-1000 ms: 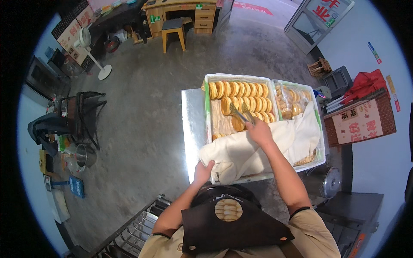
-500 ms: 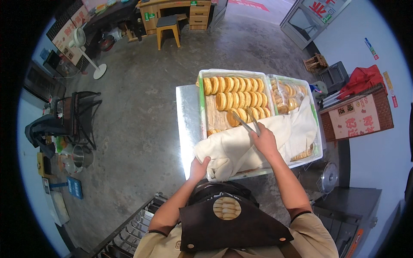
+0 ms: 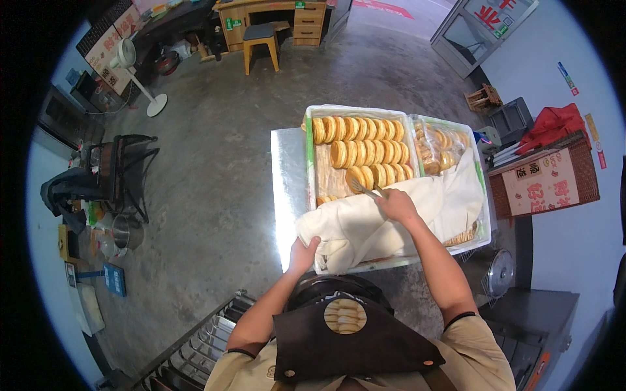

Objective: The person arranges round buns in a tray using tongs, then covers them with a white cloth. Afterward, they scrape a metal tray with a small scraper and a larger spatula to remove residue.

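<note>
Rows of round golden pastries (image 3: 369, 151) stand on edge in a white foam box (image 3: 310, 153) with green tape along its rim. A cream cloth (image 3: 398, 214) is drawn over the near part of the box. My left hand (image 3: 304, 255) grips the cloth's near left corner. Metal tongs (image 3: 362, 188) are in my right hand (image 3: 396, 205), their tips at the left end of the nearest uncovered row. Whether the tips pinch a pastry I cannot make out. Bagged pastries (image 3: 432, 146) lie in the right compartment, partly under the cloth.
The box rests on a metal table (image 3: 287, 176). To its right are a wicker panel with a pink sign (image 3: 541, 186) and a lidded metal pot (image 3: 499, 270). A metal rack (image 3: 202, 342) stands near my left side. A stool (image 3: 261, 42) and a fan (image 3: 147, 94) are farther off.
The tongs have swung leftward to the left end of the nearest row, and my right hand has turned with them. My left hand keeps its hold on the cloth.
</note>
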Demonstrator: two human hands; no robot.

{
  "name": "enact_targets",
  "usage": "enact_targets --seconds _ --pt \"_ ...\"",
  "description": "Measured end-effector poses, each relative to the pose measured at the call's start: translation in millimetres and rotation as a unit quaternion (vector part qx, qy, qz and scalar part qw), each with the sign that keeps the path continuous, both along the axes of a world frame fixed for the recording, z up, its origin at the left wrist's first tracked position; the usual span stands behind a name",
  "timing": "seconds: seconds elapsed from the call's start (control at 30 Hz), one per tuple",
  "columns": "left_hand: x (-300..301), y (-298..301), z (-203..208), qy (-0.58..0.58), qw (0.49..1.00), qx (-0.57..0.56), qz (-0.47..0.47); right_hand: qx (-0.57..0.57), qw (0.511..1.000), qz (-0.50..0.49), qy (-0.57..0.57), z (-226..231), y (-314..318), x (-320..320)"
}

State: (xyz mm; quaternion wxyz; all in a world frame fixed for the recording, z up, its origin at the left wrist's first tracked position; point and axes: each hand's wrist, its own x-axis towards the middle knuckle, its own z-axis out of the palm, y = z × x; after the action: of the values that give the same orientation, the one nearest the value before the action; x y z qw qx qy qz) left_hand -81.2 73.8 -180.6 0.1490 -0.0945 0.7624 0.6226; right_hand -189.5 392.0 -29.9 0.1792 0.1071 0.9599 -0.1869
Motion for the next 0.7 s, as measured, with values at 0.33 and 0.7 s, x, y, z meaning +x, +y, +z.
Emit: enact_targets --seconds 0.33,0.7 --pt "-1 -2 2 -0.032 0.999 -0.010 -0.023 0.078 0.972 0.216 0.044 8 2 7" --pt "0 3 18 -0.028 1.000 0.004 0.000 -0.028 0.979 0.189 0.071 -9 -31 -33"
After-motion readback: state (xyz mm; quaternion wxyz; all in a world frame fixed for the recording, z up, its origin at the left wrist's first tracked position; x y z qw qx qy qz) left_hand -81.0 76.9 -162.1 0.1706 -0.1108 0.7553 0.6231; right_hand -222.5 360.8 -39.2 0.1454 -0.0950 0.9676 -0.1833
